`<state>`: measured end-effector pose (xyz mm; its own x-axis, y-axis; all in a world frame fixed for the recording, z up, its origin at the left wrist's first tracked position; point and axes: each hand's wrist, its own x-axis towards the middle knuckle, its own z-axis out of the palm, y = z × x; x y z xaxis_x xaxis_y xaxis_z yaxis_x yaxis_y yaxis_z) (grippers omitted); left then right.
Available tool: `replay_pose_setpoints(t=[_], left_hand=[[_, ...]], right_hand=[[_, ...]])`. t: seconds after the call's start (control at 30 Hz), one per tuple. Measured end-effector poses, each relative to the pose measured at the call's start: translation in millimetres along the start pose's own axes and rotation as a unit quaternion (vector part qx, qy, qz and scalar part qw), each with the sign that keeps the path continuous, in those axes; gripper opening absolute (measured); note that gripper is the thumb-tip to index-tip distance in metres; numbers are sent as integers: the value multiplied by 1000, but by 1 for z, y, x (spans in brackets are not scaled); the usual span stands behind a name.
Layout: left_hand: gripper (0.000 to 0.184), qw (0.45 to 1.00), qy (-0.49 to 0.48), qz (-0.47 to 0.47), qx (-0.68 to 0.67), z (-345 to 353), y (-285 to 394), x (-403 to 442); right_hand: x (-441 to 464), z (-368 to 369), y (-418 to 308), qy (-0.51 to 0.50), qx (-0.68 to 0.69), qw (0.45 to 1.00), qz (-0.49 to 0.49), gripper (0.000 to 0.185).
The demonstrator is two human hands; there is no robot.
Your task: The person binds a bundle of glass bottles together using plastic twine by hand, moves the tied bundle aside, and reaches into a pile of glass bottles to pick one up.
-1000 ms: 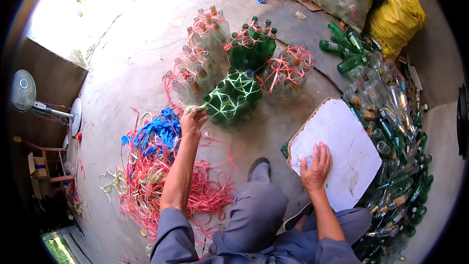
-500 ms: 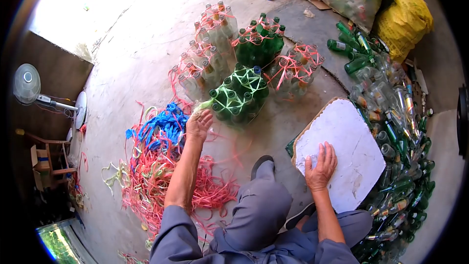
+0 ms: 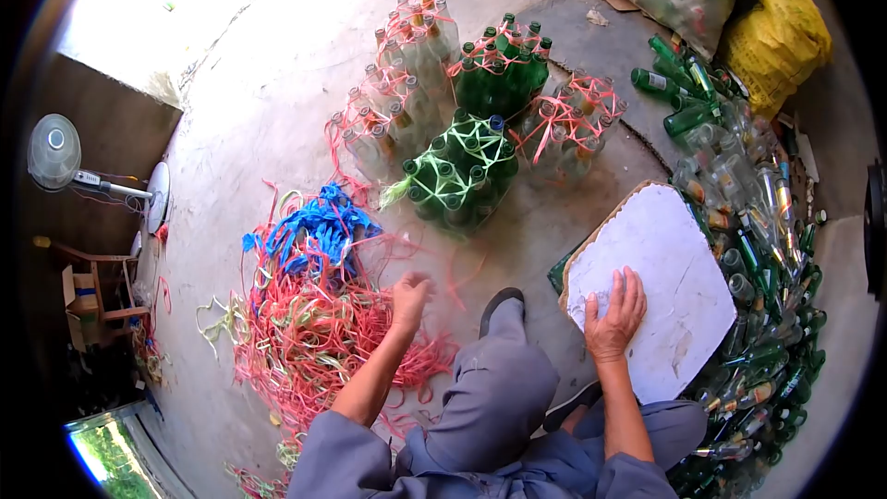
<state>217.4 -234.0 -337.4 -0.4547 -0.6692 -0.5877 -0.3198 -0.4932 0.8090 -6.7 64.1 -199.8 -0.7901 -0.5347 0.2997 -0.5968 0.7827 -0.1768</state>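
Note:
My left hand (image 3: 412,302) hangs above the right edge of a tangled heap of pink and pale green plastic strapping (image 3: 314,342). Its fingers look bent, but motion smears them, so I cannot make out whether they hold anything. My right hand (image 3: 613,319) lies flat with fingers stretched out on a white board (image 3: 679,286) with a ragged brown edge. Ahead stands a bundle of green bottles (image 3: 462,176), laced round the necks with pale green strapping and with a frayed tuft on its left. Behind it another green bundle (image 3: 499,79) is tied in pink.
Clear-glass bundles (image 3: 383,134) tied in pink stand upright at the back, one more (image 3: 573,129) to the right. Loose bottles (image 3: 758,296) pile along the right wall below a yellow sack (image 3: 776,42). Blue strips (image 3: 323,231) top the heap. A fan (image 3: 57,152) stands left.
My left hand has drawn back from the tuft on the green bundle, down and slightly right towards me. My right hand stays flat on the board. The view has shifted slightly.

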Motion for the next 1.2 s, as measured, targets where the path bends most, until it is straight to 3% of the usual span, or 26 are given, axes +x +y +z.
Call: replay_pose_setpoints(t=[0.07, 0.2, 0.33, 0.53, 0.63, 0.73, 0.8, 0.87, 1.03, 1.1, 1.13, 1.2], left_hand=[[22, 998, -27, 46, 37, 10, 4, -6], [23, 991, -83, 34, 98, 25, 19, -16], [38, 891, -124, 33, 436, 39, -2, -35], [46, 753, -81, 273, 593, 40, -86, -2], [51, 752, -158, 165, 618, 44, -95, 14], [46, 743, -141, 140, 640, 43, -100, 13], [39, 792, -139, 34, 594, 38, -110, 8], [34, 822, -133, 0, 554, 27, -124, -5], [32, 862, -101, 66, 493, -17, -139, -72], [32, 860, -115, 36, 495, -37, -147, -98], [32, 849, -161, -24, 503, -53, -156, -110], [39, 784, -314, -31, 535, -88, -197, -120]], right_hand=[[-1, 0, 1, 1, -2, 1000, -3, 55], [-1, 1, 1, 2, -3, 1000, -7, 55], [-1, 1, 1, -1, 0, 1000, -5, 55], [0, 3, 4, -9, 6, 1000, -1, 56], [0, 2, 2, -9, 7, 1000, 3, 56], [0, 2, 1, -8, 3, 1000, 2, 56], [0, 2, 1, -5, 1, 1000, 2, 56], [0, 2, 1, -2, 3, 1000, 1, 56], [-2, 4, 4, 7, 12, 1000, 0, 56], [-3, 3, 5, 10, 15, 1000, 2, 56], [-3, 2, 4, 11, 16, 1000, 2, 56], [-4, 2, 2, 14, 20, 1000, -1, 56]])
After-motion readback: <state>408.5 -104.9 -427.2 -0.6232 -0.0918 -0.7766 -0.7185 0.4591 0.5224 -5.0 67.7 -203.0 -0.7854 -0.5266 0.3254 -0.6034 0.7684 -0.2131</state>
